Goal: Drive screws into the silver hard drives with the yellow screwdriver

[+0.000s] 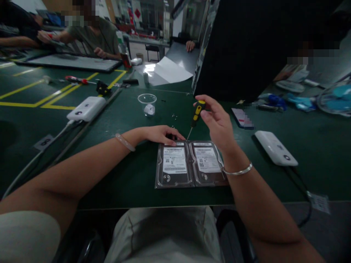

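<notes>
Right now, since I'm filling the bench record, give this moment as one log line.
right hand: holds screwdriver, tip down | left hand: at far edge of left hard drive | right hard drive: alongside, label up

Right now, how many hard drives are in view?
2: the left hard drive, with the left hand at its far edge, and the right hard drive beside it, partly hidden by the right wrist.
</notes>
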